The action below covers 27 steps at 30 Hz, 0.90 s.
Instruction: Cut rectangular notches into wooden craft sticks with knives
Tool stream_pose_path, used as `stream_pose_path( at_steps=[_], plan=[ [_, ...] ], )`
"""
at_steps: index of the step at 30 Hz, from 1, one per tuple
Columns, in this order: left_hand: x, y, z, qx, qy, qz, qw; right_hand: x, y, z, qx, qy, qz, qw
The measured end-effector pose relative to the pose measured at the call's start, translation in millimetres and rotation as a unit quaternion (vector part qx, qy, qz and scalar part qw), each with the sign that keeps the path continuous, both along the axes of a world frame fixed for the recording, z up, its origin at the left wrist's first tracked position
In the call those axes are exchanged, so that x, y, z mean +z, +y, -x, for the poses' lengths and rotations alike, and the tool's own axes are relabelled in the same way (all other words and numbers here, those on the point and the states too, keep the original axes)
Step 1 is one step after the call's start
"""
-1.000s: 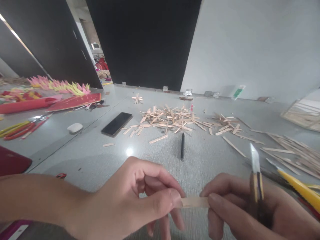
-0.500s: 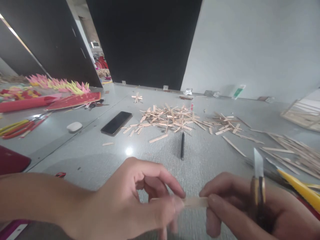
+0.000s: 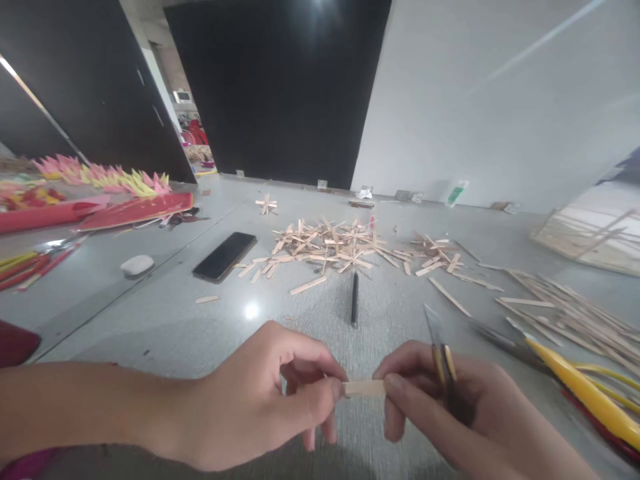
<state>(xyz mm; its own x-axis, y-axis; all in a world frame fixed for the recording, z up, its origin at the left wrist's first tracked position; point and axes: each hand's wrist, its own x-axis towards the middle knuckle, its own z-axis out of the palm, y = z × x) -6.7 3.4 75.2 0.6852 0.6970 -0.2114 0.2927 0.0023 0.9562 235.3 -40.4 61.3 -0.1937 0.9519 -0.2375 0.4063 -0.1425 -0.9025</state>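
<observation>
Hands, two, bare, low in the view above a grey speckled worktop (image 3: 150, 333).

Left hand (image 3: 260, 393): thumb and forefinger pressed together on the left end of a short pale wooden stick piece (image 3: 364, 388); remaining fingers curled under the palm.

Right hand (image 3: 445, 407): thumb and forefinger pinching the right end of the same stick piece, which lies level between the two hands, clear of the worktop. Same hand also grips a craft knife with a yellow-and-black handle (image 3: 443, 363), blade pointing up and away from the person.

Surroundings:
- Slim black pen (image 3: 355, 299), lying on the worktop just beyond the hands.
- Loose heap of cut pale wooden sticks (image 3: 335, 243), past the pen, spreading to the right.
- Single flat stick (image 3: 307, 285), near the front of the heap.
- Black smartphone, screen dark (image 3: 225, 256), left of the heap.
- Small white rounded case (image 3: 137, 265), left of the phone.
- Long thin wooden strips (image 3: 565, 310), in a bundle at the right.
- Yellow-handled tool (image 3: 580, 390), beside the right hand, near the right edge.
- Red paper pieces with pink and yellow pointed cut-outs (image 3: 105, 183), far left.
- Red and yellow stick-like items (image 3: 30, 267), at the left edge; too blurred to tell what they are.
</observation>
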Motion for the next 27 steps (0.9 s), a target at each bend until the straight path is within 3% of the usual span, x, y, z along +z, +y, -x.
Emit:
stream_pose_path(
  at_steps=[4,8,11,17,27],
  plan=[
    [-20.9,7.2,-7.2,-0.004,0.029,0.033,0.999,-18.5,4.5,9.4,-0.057,-0.056,-0.093,0.992],
    [-54.1,18.1,-16.9,-0.017,0.034,0.049,0.998,-50.8,14.3,17.1,-0.005,-0.157,-0.233,0.96],
    [-68.6,22.5,-21.7,-0.029,0.048,0.028,0.998,-72.1,19.0,15.1,0.017,-0.184,-0.283,0.941],
    [-73.7,23.3,-23.8,-0.048,0.076,-0.036,0.995,-93.6,13.8,5.8,0.028,-0.204,-0.335,0.919],
    [-75.2,25.9,-28.4,-0.056,0.103,-0.139,0.983,-101.3,12.7,8.3,0.007,-0.226,-0.359,0.906]
  ],
)
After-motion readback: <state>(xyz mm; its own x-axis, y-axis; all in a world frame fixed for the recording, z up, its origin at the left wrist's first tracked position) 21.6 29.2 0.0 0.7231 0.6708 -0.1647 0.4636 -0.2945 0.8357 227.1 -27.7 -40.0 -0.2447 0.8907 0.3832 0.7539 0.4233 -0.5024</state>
